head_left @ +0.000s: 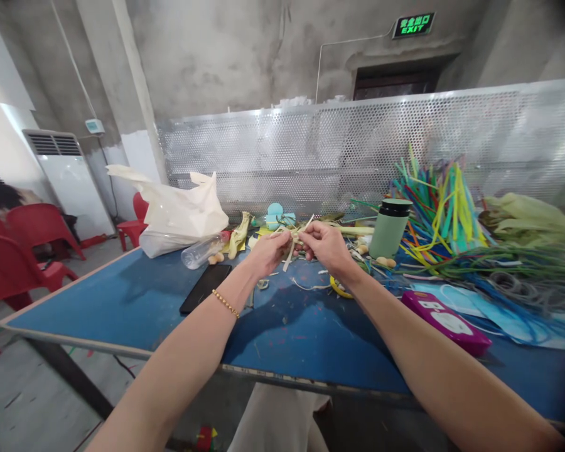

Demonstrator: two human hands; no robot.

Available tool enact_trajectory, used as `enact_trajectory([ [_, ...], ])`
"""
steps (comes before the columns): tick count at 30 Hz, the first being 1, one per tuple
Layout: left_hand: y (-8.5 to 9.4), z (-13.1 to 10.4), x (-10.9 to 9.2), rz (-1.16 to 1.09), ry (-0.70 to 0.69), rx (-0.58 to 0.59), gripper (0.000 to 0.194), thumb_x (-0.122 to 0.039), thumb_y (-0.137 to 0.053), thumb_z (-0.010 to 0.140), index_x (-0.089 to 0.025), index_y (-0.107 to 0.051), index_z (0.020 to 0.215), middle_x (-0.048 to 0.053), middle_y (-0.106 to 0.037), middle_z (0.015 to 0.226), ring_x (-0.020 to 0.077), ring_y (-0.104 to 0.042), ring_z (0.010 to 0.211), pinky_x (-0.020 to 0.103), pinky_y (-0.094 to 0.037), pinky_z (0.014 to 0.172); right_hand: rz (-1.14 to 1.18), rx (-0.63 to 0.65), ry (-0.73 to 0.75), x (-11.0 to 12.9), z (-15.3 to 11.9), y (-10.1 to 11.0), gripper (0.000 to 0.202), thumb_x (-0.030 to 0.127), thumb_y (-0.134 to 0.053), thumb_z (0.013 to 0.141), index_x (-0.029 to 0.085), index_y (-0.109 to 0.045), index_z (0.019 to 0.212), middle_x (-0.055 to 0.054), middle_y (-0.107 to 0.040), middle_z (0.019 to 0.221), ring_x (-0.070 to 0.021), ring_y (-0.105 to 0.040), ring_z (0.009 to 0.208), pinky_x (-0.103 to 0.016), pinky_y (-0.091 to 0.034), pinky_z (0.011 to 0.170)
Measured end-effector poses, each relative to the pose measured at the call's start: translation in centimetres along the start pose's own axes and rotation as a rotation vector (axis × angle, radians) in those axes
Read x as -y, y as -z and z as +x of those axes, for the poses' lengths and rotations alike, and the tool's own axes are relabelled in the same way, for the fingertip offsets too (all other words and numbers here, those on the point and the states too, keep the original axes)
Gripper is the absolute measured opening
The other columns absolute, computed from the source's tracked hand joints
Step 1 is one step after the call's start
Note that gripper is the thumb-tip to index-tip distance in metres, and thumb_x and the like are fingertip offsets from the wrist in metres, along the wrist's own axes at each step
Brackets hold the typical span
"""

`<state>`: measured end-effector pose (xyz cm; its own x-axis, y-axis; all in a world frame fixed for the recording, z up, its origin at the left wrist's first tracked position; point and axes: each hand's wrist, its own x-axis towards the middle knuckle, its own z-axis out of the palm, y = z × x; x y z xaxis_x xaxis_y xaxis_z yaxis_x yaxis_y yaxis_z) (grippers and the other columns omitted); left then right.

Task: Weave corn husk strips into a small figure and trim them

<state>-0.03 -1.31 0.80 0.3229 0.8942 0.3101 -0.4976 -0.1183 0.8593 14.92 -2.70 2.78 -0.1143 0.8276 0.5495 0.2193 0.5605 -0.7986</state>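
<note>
My left hand [272, 247] and my right hand [327, 245] meet over the far half of the blue table [282, 320]. Both are closed, fingertips pinching a small bundle of pale husk strips [289, 256] whose ends poke out above and below. How the strips are joined is too small to make out. Behind the hands stands a light-blue knitted-looking piece [275, 215]. A few loose pale scraps [311, 287] lie just below my right hand, and a yellow ring [339, 287] is partly hidden by that wrist.
Left: white plastic bag [181, 213], clear bottle [202, 252], black phone [205, 289]. Right: green tumbler [390, 229], magenta case [445, 321], blue face masks [522, 317], coloured strips [445, 207] and husks [537, 216]. A perforated metal panel [273, 150] stands behind. Red chairs [42, 226] are left; a person sits there.
</note>
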Motion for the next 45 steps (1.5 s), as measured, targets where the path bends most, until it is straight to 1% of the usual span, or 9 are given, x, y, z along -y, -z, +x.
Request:
enact_trajectory([
  [4,0.1,0.0,-0.2,0.055,0.004,0.026,0.031,-0.035,-0.084,0.066,-0.011,-0.064,0.069,0.006,-0.064,0.068,0.0150,-0.059,0.065,0.030,-0.046,0.063,0.015,0.012,0.017,0.1,-0.1,-0.1,0.025,0.037,-0.069,0.075,0.020,-0.051,0.069,0.005,-0.055,0.051,-0.0101,-0.050,0.036,-0.023,-0.040,0.037],
  [10,0.8,0.1,-0.3,0.222,-0.044,-0.098,0.035,-0.031,-0.086,0.060,-0.012,-0.057,0.058,0.000,-0.053,0.056,0.0097,-0.052,0.056,0.025,-0.037,0.055,-0.005,0.000,0.039,0.0,-0.3,-0.3,0.023,0.036,-0.065,0.078,0.020,-0.051,0.069,0.006,-0.051,0.047,-0.0085,-0.044,0.034,-0.022,-0.035,0.035],
  [18,0.0,-0.6,-1.0,0.311,-0.016,-0.121,0.036,-0.038,-0.082,0.066,-0.014,-0.061,0.080,-0.002,-0.057,0.063,0.0082,-0.053,0.049,0.023,-0.037,0.050,0.083,-0.049,0.024,-0.7,0.0,-0.4,0.020,0.034,-0.065,0.078,0.019,-0.053,0.073,0.007,-0.051,0.048,-0.0082,-0.045,0.034,-0.021,-0.037,0.035],
  [23,-0.8,-0.7,-0.6,0.476,-0.050,-0.167,0.030,-0.021,-0.083,0.064,-0.014,-0.058,0.078,-0.002,-0.058,0.059,0.0094,-0.054,0.049,0.023,-0.037,0.049,0.119,-0.058,0.022,-0.8,0.0,-0.4,0.018,0.032,-0.065,0.079,0.018,-0.055,0.073,0.006,-0.052,0.048,-0.0080,-0.048,0.035,-0.020,-0.039,0.037],
  [28,-0.5,-0.5,-0.6,0.458,-0.040,-0.126,0.018,-0.015,-0.077,0.069,-0.012,-0.059,0.073,-0.002,-0.057,0.057,0.0075,-0.050,0.046,0.022,-0.033,0.048,0.136,-0.050,0.023,-0.7,0.0,-0.3,0.019,0.033,-0.066,0.079,0.018,-0.054,0.074,0.007,-0.052,0.048,-0.0079,-0.047,0.035,-0.020,-0.038,0.037],
  [33,-0.2,-0.7,-0.9,0.287,0.057,-0.013,0.023,-0.012,-0.076,0.066,-0.013,-0.054,0.071,-0.002,-0.055,0.060,0.0099,-0.055,0.050,0.024,-0.038,0.051,0.069,0.014,0.060,-0.5,0.0,0.0,0.019,0.033,-0.065,0.080,0.018,-0.054,0.074,0.007,-0.051,0.045,-0.0080,-0.046,0.034,-0.021,-0.036,0.038],
  [36,-0.5,-1.1,-1.4,0.237,0.088,0.039,0.026,-0.009,-0.076,0.065,-0.015,-0.051,0.072,-0.005,-0.048,0.055,0.0043,-0.041,0.042,0.020,-0.025,0.044,0.062,0.023,0.075,-0.5,0.1,0.1,0.019,0.032,-0.066,0.079,0.019,-0.054,0.074,0.007,-0.049,0.043,-0.0077,-0.042,0.033,-0.021,-0.033,0.037],
  [42,-1.0,-1.1,-1.6,0.229,-0.014,-0.034,0.032,-0.036,-0.078,0.072,-0.016,-0.053,0.074,-0.006,-0.046,0.054,0.0017,-0.030,0.039,0.019,-0.016,0.042,0.086,0.047,0.069,-0.3,0.1,0.2,0.020,0.035,-0.065,0.079,0.019,-0.053,0.074,0.007,-0.048,0.042,-0.0079,-0.040,0.033,-0.022,-0.029,0.036],
  [45,-1.0,-0.9,-1.1,0.251,-0.083,-0.124,0.036,-0.036,-0.078,0.072,-0.016,-0.048,0.065,-0.006,-0.046,0.050,0.0015,-0.028,0.036,0.020,-0.015,0.040,0.121,0.043,0.052,-0.3,0.0,0.0,0.023,0.037,-0.068,0.077,0.020,-0.052,0.073,0.008,-0.047,0.043,-0.0075,-0.038,0.033,-0.022,-0.028,0.036],
])
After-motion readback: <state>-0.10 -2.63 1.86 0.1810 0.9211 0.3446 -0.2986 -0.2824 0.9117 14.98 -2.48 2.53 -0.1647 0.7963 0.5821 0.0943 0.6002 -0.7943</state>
